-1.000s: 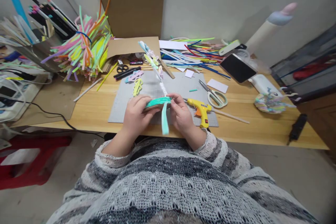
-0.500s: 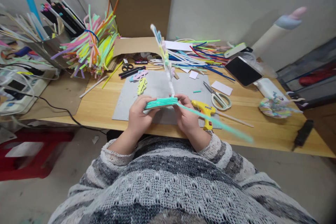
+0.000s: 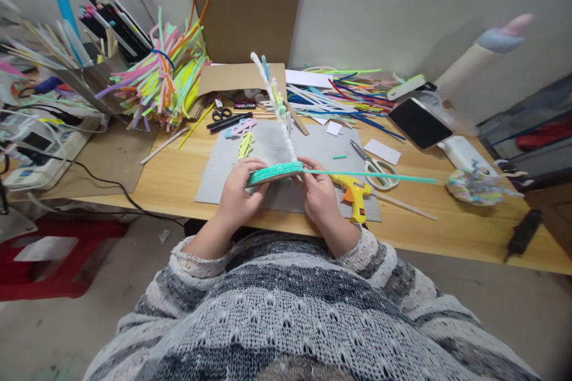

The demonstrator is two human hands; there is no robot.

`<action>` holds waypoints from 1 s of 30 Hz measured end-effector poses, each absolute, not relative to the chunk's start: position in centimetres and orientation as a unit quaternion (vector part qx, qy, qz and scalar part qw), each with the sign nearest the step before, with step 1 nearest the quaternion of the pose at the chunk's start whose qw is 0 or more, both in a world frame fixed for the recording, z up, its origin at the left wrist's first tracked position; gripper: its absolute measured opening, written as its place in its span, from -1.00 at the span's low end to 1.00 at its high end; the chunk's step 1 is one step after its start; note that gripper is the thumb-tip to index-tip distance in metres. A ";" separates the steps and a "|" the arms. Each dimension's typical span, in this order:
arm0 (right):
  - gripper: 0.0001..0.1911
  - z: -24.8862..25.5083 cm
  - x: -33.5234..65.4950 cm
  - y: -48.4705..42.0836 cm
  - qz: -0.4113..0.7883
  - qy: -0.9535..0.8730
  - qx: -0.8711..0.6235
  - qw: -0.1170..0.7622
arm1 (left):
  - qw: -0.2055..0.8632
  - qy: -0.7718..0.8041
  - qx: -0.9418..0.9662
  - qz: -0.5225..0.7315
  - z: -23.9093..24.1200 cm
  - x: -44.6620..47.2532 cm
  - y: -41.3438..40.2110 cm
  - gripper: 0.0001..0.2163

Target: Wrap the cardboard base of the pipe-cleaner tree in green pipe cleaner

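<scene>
above the near part of the grey mat [image 3: 214, 175], the left hand [image 3: 243, 190] grips one end of a turquoise-edged base [image 3: 276, 172], its far side hidden; the right hand [image 3: 319, 193] pinches the other. the glue gun [image 3: 356, 196], at the mat's right, has its nozzle covered.

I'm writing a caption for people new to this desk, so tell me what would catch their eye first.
Probably the turquoise-edged piece held between the left hand and right hand, with a thin turquoise strip sticking out rightward and a fuzzy white stem behind it. Next, likely the colourful bundle of pipe cleaners at the back left, then the yellow glue gun beside the right hand.
</scene>
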State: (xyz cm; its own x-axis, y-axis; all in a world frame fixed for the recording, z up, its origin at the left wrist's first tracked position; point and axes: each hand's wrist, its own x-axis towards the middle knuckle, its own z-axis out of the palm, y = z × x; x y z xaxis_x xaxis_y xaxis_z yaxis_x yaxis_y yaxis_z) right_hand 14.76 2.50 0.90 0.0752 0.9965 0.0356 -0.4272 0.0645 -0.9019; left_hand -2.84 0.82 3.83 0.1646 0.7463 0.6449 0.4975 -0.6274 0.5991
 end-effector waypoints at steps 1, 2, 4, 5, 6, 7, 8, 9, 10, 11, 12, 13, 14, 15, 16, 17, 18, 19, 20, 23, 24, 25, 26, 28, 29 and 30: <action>-0.75 1.0 14.6 2.5 0.573 -0.362 -0.379 0.631 | 0.130 0.417 0.754 0.490 3.8 -2.9 0.8 -0.76; -0.74 0.9 14.6 2.5 0.580 -0.346 -0.378 0.633 | 0.136 0.422 0.755 0.483 3.7 -2.9 0.8 -0.78; -0.73 0.7 14.5 2.3 0.601 -0.303 -0.381 0.634 | 0.152 0.434 0.751 0.473 3.6 -2.9 0.7 -0.77; -0.73 0.5 14.5 2.1 0.611 -0.277 -0.386 0.633 | 0.155 0.438 0.753 0.466 3.6 -2.8 0.6 -0.76; -0.74 0.3 14.5 1.8 0.621 -0.252 -0.392 0.630 | 0.154 0.440 0.756 0.459 3.5 -2.8 0.6 -0.75; -0.74 0.2 14.5 1.5 0.631 -0.234 -0.396 0.625 | 0.152 0.441 0.761 0.452 3.5 -2.8 0.6 -0.73; -0.74 0.0 14.5 1.2 0.643 -0.224 -0.395 0.616 | 0.151 0.440 0.765 0.445 3.5 -2.9 0.6 -0.72; -0.72 0.0 14.5 0.9 0.656 -0.224 -0.389 0.607 | 0.150 0.439 0.769 0.440 3.5 -2.9 0.6 -0.71; -0.69 0.0 14.5 0.7 0.668 -0.232 -0.380 0.596 | 0.149 0.438 0.771 0.437 3.6 -3.0 0.6 -0.70; -0.66 0.0 14.4 0.5 0.678 -0.243 -0.371 0.587 | 0.148 0.438 0.772 0.435 3.6 -3.0 0.7 -0.70; -0.64 0.1 14.4 0.4 0.683 -0.253 -0.364 0.581 | 0.147 0.439 0.773 0.434 3.6 -3.1 0.7 -0.70; -0.62 0.2 14.3 0.3 0.684 -0.260 -0.361 0.578 | 0.145 0.439 0.774 0.433 3.7 -3.2 0.7 -0.70; -0.59 0.3 14.3 0.3 0.685 -0.265 -0.360 0.576 | 0.144 0.442 0.774 0.431 3.7 -3.3 0.6 -0.70; -0.56 0.4 14.3 0.3 0.685 -0.269 -0.362 0.572 | 0.143 0.446 0.773 0.428 3.8 -3.3 0.6 -0.70; -0.53 0.5 14.2 0.4 0.686 -0.276 -0.363 0.567 | 0.144 0.452 0.773 0.421 3.8 -3.4 0.6 -0.70; -0.48 0.5 14.3 0.5 0.685 -0.286 -0.364 0.562 | 0.145 0.460 0.773 0.413 3.8 -3.5 0.6 -0.69; -0.44 0.5 14.3 0.6 0.682 -0.301 -0.365 0.558 | 0.147 0.468 0.772 0.405 3.9 -3.5 0.5 -0.69; -0.40 0.5 14.3 0.7 0.677 -0.319 -0.368 0.552 | 0.149 0.475 0.771 0.398 4.0 -3.5 0.5 -0.69; -0.38 0.4 14.4 0.8 0.669 -0.338 -0.374 0.546 | 0.150 0.480 0.770 0.393 4.1 -3.6 0.5 -0.69; -0.37 0.3 14.5 0.8 0.643 -0.377 -0.397 0.535 | 0.153 0.492 0.761 0.395 4.2 -3.6 0.5 -0.70; -0.37 0.3 14.5 0.8 0.638 -0.382 -0.400 0.536 | 0.153 0.493 0.758 0.398 4.3 -3.6 0.5 -0.70; -0.37 0.4 14.5 0.6 0.633 -0.384 -0.399 0.540 | 0.152 0.492 0.757 0.402 4.3 -3.7 0.5 -0.71; -0.35 0.5 14.5 0.5 0.629 -0.386 -0.397 0.546 | 0.151 0.490 0.758 0.404 4.3 -3.7 0.5 -0.71; -0.33 0.7 14.6 0.2 0.618 -0.393 -0.397 0.552 | 0.146 0.485 0.759 0.408 4.2 -3.8 0.5 -0.71; -0.33 0.8 14.7 0.1 0.611 -0.400 -0.401 0.553 | 0.144 0.484 0.760 0.410 4.1 -3.8 0.5 -0.71; -0.33 0.9 14.7 -0.1 0.602 -0.409 -0.406 0.553 | 0.144 0.483 0.760 0.411 4.1 -3.8 0.5 -0.71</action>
